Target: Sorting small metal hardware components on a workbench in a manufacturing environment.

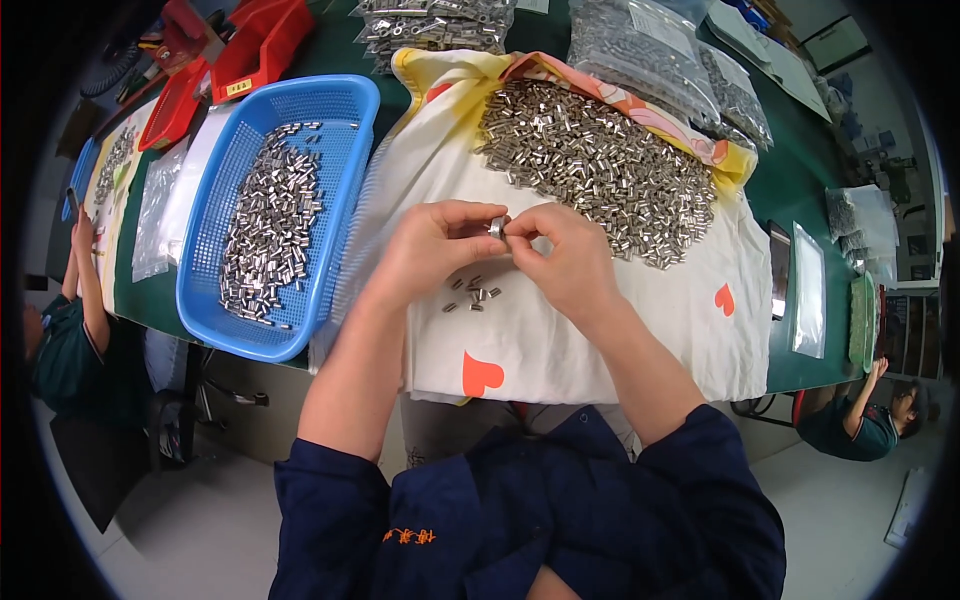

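Small metal sleeve (496, 226), silvery, sits pinched between both hands just above the white cloth (600, 330), approx. centre of view. Left hand (437, 245) grips it w/ thumb and forefinger from the left side; right hand (560, 258) meets it from the right, fingertips pressed on the same piece, so the two hands touch at the tips. Can't tell if it's one piece or two fitted together, too small. Just below the hands, a few loose sleeves (472, 293) lie scattered on the cloth. Beyond the hands, a big heap of the same metal pieces (600, 165) spreads over the cloth's far part, near its yellow-and-orange printed edge. Cloth carries red heart prints and hangs over the near edge of the green tabletop (800, 180). To the left, beside the cloth, a blue plastic basket (210, 290) holds more of the pieces in a long pile. Red bins (255, 45) stand at the far left corner; clear bags of parts (650, 50) lie at the far side. Another person (70, 330) sits at the left, one more person (860, 425) lower right.
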`<state>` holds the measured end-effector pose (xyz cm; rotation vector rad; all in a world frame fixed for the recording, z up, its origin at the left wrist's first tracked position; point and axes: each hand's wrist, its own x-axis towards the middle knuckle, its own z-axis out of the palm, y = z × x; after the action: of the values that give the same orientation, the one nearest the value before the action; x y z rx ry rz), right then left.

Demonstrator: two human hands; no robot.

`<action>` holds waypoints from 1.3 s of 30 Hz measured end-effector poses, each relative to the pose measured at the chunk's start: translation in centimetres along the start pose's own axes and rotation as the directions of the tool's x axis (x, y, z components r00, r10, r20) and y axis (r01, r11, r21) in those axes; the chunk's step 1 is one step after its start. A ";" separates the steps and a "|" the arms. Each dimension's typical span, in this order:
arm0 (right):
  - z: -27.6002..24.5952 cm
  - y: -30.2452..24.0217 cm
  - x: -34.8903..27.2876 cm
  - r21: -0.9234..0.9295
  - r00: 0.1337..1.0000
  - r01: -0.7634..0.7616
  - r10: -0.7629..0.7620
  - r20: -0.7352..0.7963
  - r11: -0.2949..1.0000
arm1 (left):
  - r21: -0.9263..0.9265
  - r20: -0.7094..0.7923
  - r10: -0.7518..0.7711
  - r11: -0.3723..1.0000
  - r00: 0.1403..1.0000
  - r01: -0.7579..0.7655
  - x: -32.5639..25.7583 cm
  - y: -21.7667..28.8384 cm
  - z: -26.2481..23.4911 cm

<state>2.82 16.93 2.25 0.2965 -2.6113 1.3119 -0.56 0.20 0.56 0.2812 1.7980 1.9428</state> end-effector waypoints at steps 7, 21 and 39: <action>0.1 0.5 -0.1 -0.121 0.972 0.214 -0.224 -0.073 0.969 | 0.104 -0.009 -0.062 0.993 0.998 0.062 0.1 0.2 0.2; -2.0 1.4 1.2 0.237 0.946 -0.273 0.215 0.244 0.932 | -0.043 0.065 -0.092 0.995 0.994 0.095 -0.3 0.4 0.0; -0.6 3.4 1.5 -0.558 0.996 0.071 -0.085 0.002 0.827 | -0.012 0.105 -0.067 0.998 0.992 0.069 0.0 0.4 -0.1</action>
<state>0.51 19.26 0.39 0.2782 -2.7774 0.4687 -0.69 0.15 0.91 0.3067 1.7024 1.8596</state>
